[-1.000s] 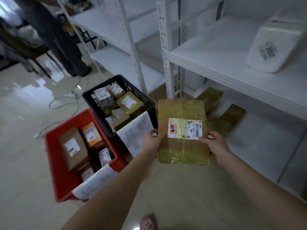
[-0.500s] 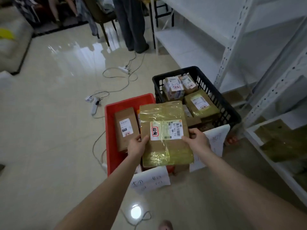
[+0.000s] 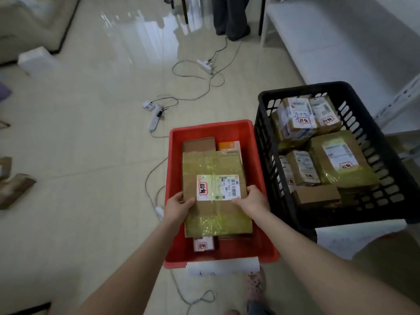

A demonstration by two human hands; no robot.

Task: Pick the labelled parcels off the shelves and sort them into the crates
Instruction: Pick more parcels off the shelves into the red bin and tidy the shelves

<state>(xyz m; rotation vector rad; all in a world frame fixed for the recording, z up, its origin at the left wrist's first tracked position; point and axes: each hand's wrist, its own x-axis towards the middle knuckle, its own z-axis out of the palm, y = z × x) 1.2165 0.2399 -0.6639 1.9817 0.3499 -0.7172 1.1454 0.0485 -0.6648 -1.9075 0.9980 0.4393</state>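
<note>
Glossy beige tile floor, reflections near the top. Red crate sits on the floor, with the black crate touching its right side; both hold labelled parcels. Left hand and right hand grip the side edges of a taped brown parcel, thumbs on top, white label up. The parcel is inside the red crate's outline, over other parcels; cannot tell if it rests on them. A paper sign hangs on the red crate's near wall. Power strips and loose cables lie on the floor beyond. White shelf at right, a standing person's legs at top, sofa top left.
</note>
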